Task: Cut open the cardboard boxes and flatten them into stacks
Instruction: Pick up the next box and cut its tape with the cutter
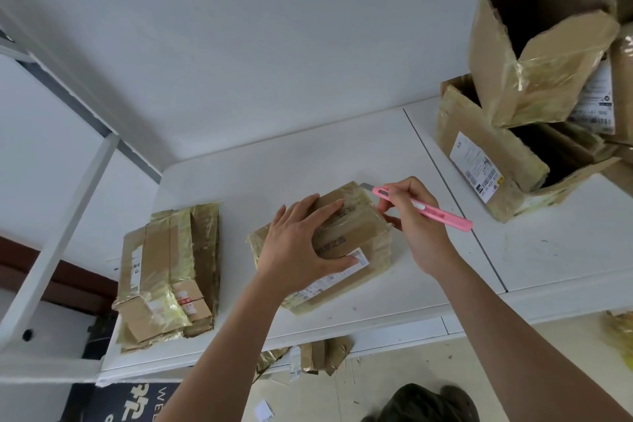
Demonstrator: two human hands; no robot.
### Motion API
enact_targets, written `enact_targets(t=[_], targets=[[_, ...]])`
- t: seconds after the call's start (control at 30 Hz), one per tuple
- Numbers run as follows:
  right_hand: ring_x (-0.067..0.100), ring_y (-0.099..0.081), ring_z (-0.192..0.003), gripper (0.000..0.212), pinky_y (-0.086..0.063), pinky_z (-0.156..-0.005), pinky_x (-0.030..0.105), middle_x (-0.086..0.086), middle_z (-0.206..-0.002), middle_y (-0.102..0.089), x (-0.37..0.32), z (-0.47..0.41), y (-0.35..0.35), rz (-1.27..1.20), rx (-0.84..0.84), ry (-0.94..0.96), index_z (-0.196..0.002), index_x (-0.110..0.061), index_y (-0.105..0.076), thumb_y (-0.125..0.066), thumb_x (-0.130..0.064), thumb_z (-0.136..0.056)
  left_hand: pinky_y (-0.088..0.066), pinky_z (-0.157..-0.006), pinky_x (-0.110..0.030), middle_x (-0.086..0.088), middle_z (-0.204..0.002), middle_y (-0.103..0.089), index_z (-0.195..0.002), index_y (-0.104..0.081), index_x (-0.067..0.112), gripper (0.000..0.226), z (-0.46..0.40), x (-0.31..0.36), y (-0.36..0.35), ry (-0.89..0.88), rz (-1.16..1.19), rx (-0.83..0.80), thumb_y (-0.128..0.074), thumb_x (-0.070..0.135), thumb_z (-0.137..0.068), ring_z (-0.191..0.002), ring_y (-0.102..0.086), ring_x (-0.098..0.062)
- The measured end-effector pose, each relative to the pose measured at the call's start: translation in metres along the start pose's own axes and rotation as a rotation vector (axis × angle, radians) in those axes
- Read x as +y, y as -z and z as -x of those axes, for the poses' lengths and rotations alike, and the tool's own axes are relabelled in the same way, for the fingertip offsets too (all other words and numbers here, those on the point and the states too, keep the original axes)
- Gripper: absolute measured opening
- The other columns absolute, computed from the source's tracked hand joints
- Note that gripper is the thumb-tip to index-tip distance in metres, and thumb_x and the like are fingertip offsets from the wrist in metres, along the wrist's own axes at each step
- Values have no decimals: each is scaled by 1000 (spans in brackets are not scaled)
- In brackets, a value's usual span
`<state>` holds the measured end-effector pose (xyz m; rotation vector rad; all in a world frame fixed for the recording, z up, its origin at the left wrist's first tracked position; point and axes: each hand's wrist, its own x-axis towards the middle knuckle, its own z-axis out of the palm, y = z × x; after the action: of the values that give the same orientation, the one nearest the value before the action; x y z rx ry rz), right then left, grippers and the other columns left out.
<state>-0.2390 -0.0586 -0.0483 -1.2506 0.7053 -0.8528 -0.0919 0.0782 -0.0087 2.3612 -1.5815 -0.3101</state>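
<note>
The left hand [301,243] lies on top of the small brown cardboard box wrapped in shiny tape [352,240], fingers spread and thumb curled over its near face, so it presses and holds the box on the white table [394,147]. The box sits in the middle of the table, its long axis running from near-left to far-right. The right hand [411,216] is just beside its far-right end and grips the slim pink utility knife [424,207] like a pen, blade pointing to the far corner. I judge the cut starts there, with the right hand nearer.
</note>
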Motion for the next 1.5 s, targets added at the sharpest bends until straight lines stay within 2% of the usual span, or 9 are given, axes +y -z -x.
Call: enact_targets(t=[0.13, 0.3, 0.67, 0.83, 1.0, 1.1, 1.2, 1.37, 1.5], targets=[[8, -62, -76, 17, -52, -63, 20, 4, -76, -60, 0, 0, -1, -37, 57, -22, -85, -7, -54, -51, -12, -101, 2, -118, -28, 12, -156, -26, -145, -31, 52, 89, 0, -1, 0, -6, -9, -2, -68, 74, -67, -143, -23, -8], [13, -61, -74, 18, -54, -66, 26, 3, -73, -59, -2, -4, -2, -7, -5, -38, -84, -6, -55, -50, -10, -100, 3, -119, -28, 13, -155, -27, -144, -33, 52, 87, -1, -1, 0, -1, 16, 3, -66, 76, -68, -142, -22, -6], [12, -64, -98, 26, -57, -74, 29, 16, -75, -54, -11, -11, 14, 79, -146, -84, -73, -5, -49, -48, -1, -98, 4, -116, -24, 14, -154, -29, -144, -34, 51, 82, -1, 2, -1, -4, -13, 1, -63, 75, -72, -141, -23, -6], [14, -64, -100, 31, -58, -77, 31, 16, -73, -52, -10, -4, 20, 38, -160, -59, -69, -8, -49, -47, 3, -98, 2, -118, -26, 14, -155, -27, -144, -34, 51, 82, 0, 3, 0, -4, -27, -10, -64, 75, -71, -141, -23, -6], [22, -58, -81, 39, -59, -81, 35, 12, -70, -53, -10, 7, 24, 51, -170, -3, -66, -18, -55, -49, 5, -97, 1, -118, -27, 15, -154, -28, -144, -34, 52, 82, 1, 3, 0, 0, -30, -23, -64, 75, -71, -141, -24, -6], [19, -57, -75, 31, -59, -82, 35, 6, -69, -55, -12, 12, 28, 79, -169, 22, -72, -13, -55, -49, 4, -97, 2, -118, -26, 15, -154, -27, -144, -33, 52, 82, 1, 4, 0, 4, -29, -25, -63, 75, -71, -141, -23, -5], [18, -60, -77, 19, -59, -85, 40, 3, -69, -59, -11, 20, 35, 80, -175, 9, -80, -1, -55, -48, 7, -96, 1, -117, -25, 16, -155, -25, -145, -32, 52, 82, -1, 5, 3, 30, -32, -24, -65, 73, -72, -140, -19, -5], [18, -65, -85, 15, -57, -91, 45, 3, -72, -63, -7, 35, 43, 90, -184, -28, -83, 5, -52, -49, 4, -98, -3, -117, -25, 18, -154, -26, -144, -33, 52, 82, -1, 8, 4, 41, -20, -22, -68, 69, -72, -137, -17, -3], [21, -65, -80, 19, -55, -92, 54, 11, -76, -63, -10, 41, 50, 149, -204, -1, -80, -3, -53, -51, 2, -98, -7, -118, -28, 18, -154, -27, -144, -34, 52, 82, 2, 10, 5, 48, -15, -29, -68, 70, -71, -135, -18, -4]])
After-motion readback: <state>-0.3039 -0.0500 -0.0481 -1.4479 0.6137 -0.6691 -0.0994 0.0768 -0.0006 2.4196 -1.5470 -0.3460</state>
